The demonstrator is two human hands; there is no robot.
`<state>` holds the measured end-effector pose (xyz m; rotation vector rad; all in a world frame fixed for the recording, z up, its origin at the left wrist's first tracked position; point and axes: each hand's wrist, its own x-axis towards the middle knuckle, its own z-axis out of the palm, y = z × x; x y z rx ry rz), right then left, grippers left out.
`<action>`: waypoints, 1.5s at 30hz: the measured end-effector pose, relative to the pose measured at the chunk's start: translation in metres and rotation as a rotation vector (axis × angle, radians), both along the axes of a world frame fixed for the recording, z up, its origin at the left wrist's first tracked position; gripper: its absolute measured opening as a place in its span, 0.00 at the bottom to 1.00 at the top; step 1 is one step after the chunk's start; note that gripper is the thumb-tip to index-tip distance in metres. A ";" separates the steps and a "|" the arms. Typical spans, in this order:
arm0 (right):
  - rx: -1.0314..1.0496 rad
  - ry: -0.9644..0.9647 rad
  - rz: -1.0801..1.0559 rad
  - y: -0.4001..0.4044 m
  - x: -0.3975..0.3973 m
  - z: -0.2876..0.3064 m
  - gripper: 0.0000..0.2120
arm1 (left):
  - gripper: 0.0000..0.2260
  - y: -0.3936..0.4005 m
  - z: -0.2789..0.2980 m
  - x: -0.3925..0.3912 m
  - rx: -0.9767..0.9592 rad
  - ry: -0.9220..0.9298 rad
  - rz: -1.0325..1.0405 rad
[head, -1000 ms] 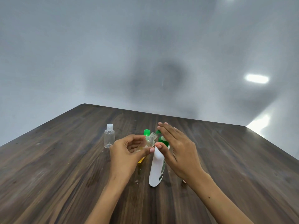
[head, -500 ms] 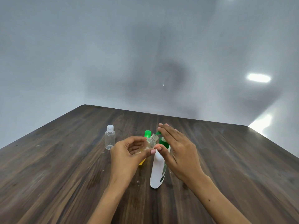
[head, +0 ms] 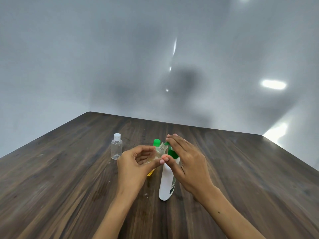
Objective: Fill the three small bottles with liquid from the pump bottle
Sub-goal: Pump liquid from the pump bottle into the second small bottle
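Camera view pitched slightly upward, whole scene lower in frame, right hand (head: 188, 163) and left hand (head: 136, 166) shifted marginally toward 6 o'clock, uncapped small bottle (head: 161, 150) neck tilted closer to green pump nozzle (head: 167, 144)

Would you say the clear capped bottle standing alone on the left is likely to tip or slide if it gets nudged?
Probably yes. The clear capped bottle looks empty, thin plastic, so likely very light. It stands tall on a narrow base, so a push near the white cap would probably topple it. The wooden table looks smooth, so a low nudge may just slide it.
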<state>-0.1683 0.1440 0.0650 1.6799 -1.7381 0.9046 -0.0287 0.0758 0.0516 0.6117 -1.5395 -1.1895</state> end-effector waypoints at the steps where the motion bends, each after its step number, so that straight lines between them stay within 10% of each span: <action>1: 0.001 0.002 -0.005 0.000 0.000 0.000 0.36 | 0.23 0.001 0.001 0.001 -0.002 0.003 0.002; 45: -0.019 -0.033 0.019 0.001 0.002 0.003 0.36 | 0.20 0.000 0.001 -0.001 -0.005 -0.009 0.011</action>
